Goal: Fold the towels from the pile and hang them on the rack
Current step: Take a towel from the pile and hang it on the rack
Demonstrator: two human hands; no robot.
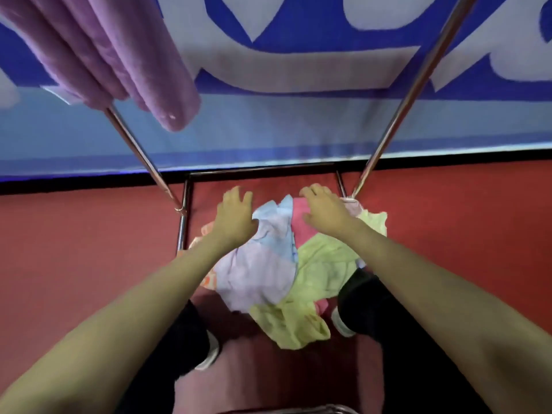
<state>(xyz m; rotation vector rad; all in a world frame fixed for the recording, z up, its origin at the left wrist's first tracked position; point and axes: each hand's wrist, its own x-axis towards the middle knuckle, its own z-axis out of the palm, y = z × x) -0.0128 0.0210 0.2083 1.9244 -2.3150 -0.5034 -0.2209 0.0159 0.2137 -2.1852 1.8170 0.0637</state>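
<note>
A pile of towels lies on the red floor between my feet: a lilac and light-blue towel [257,264], a yellow-green towel [316,279] and a pink towel [301,222] beneath them. My left hand [234,218] reaches down over the pile's left side, fingers spread, close to the lilac towel's edge. Over the pink towel hovers my right hand [324,209], fingers also spread. Neither hand holds anything. A folded purple towel [119,55] hangs over the metal rack [415,85] at the upper left.
The rack's two slanted steel poles and its low base frame [263,170] surround the pile. A blue and white banner [298,121] hangs behind. My dark trouser legs and white shoes [342,324] stand either side of the pile. Another metal bar shows at the bottom edge.
</note>
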